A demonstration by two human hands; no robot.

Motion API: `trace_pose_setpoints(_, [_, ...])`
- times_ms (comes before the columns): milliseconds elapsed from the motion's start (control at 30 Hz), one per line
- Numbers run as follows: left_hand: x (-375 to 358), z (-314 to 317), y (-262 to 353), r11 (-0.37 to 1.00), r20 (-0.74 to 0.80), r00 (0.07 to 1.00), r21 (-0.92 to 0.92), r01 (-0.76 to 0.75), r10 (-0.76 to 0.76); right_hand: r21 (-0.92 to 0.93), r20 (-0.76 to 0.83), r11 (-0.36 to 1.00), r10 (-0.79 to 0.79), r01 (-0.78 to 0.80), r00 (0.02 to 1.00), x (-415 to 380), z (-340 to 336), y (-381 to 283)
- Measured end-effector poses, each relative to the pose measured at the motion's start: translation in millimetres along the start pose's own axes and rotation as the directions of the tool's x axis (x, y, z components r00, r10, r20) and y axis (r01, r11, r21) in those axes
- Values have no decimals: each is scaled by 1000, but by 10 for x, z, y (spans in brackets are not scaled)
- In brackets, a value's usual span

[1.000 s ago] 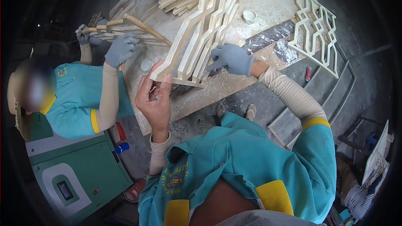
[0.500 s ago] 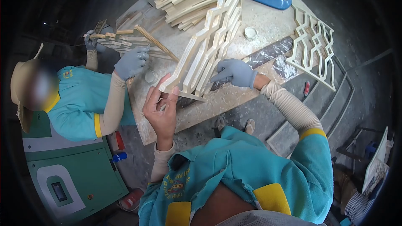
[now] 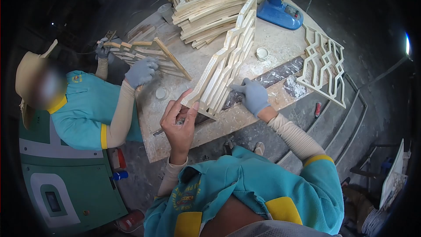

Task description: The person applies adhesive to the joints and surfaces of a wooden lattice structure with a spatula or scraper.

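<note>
Left hand (image 3: pixel 179 130) grips the lattice (image 3: pixel 221 57) by its near end.

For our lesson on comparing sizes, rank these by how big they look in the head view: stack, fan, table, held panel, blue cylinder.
1. Table
2. Stack and held panel: too close to rank; nearness may enlarge the panel
3. Fan, partly out of frame
4. Blue cylinder
</note>
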State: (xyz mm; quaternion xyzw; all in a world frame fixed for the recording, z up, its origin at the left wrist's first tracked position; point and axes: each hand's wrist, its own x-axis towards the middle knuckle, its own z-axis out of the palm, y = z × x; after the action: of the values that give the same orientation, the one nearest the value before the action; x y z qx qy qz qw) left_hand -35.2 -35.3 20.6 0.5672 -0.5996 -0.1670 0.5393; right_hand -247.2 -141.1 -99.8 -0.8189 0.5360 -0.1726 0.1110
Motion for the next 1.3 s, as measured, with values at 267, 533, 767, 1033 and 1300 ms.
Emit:
trace_pose_setpoints(267, [-19, -1, 29, 1000, 20, 1000, 2, 19, -19, 135, -15, 985, -103, 104, 995, -315, 185, -230])
trace_pose_setpoints(533, [-15, 3, -31, 1000, 26, 1000, 17, -9, 9, -97, -52, 989, -117, 111, 992, -219, 129, -327])
trace_pose_setpoints(767, [-1, 41, -80, 1000, -12, 1000, -31, 1, -2, 146, 7, 988, -47, 46, 999, -169, 81, -94])
trace_pose_setpoints(1033, [30, 25, -65, 999, 12, 999, -4, 52, -52, 266, 187, 963, -96, 43, 978, -416, 67, -158])
trace_pose_setpoints(1300, [44, 65, -144, 995, -29, 998, -90, 51, -54, 222, -64, 975, 30, -15, 997, -469, 492, 190])
